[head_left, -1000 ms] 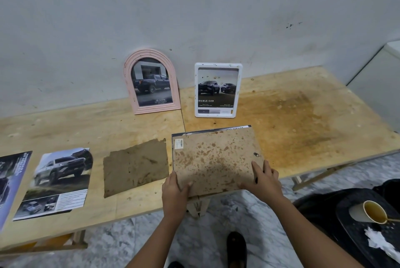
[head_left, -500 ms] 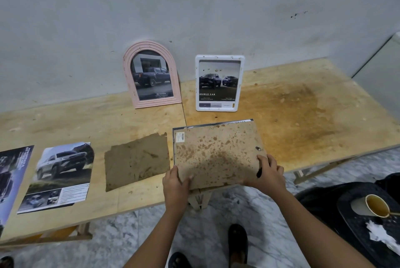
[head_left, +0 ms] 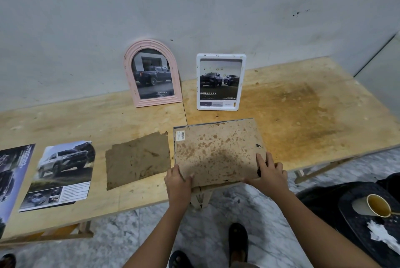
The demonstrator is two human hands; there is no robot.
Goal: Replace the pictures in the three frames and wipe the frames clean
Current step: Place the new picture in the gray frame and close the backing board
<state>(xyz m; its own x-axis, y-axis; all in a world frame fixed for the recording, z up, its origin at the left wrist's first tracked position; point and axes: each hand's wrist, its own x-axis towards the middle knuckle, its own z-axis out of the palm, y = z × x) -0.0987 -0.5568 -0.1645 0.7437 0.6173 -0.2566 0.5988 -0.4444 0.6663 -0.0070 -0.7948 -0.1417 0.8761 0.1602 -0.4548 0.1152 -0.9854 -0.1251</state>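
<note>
A third frame [head_left: 216,151] lies face down at the table's front edge, its stained brown backing up. My left hand [head_left: 177,181] grips its near left corner and my right hand [head_left: 270,172] grips its near right corner by a black clip. A pink arched frame [head_left: 151,73] and a white rectangular frame [head_left: 220,81], both holding truck pictures, lean on the wall behind. A brown cloth [head_left: 138,157] lies flat left of the face-down frame. Two loose truck pictures, one light [head_left: 62,172] and one dark [head_left: 10,176], lie at the far left.
The wooden table [head_left: 303,112] carries a large brown stain on its right half. A black tray [head_left: 368,220] at the lower right holds a paper cup [head_left: 376,205] of brown liquid and a white tissue [head_left: 381,235]. My feet stand on the marble floor below.
My right hand slid from the top of the backing to the frame's near right corner. The frame's near edge now overhangs the table a little more.
</note>
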